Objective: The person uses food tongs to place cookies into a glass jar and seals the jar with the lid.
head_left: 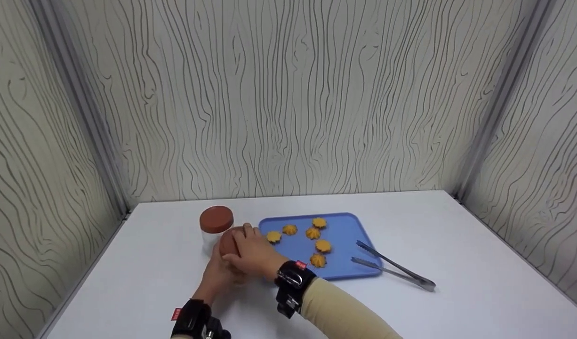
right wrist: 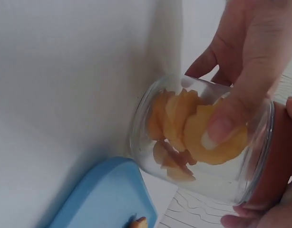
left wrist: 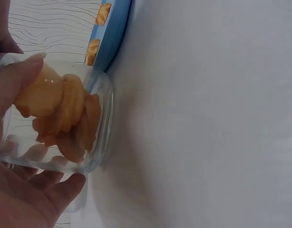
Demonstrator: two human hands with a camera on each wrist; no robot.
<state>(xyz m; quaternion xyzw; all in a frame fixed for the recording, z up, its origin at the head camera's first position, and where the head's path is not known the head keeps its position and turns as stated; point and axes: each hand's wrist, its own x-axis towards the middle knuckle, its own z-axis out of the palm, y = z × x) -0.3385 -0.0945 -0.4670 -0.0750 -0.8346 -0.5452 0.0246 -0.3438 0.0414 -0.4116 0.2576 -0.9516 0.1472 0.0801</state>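
Observation:
A clear jar [right wrist: 217, 183] holds several flower-shaped yellow cookies [right wrist: 172, 118]. My left hand [head_left: 218, 275] grips its body, the thumb lying across one side and the fingers around the other. The jar's reddish-brown lid [head_left: 228, 245] sits on its mouth. Around that lid curl the fingers of my right hand [head_left: 258, 254]. In the head view the two hands hide most of the jar's body. Close to the tabletop is the jar's base, seen in both wrist views.
Just behind the held jar stands a second jar with a brown lid [head_left: 216, 219]. To the right lies a blue tray [head_left: 347, 235] with several yellow cookies [head_left: 323, 246] on it. Metal tongs [head_left: 406, 273] rest over the tray's right edge. Wood-patterned panels [head_left: 288, 103] enclose the white table [head_left: 458, 245].

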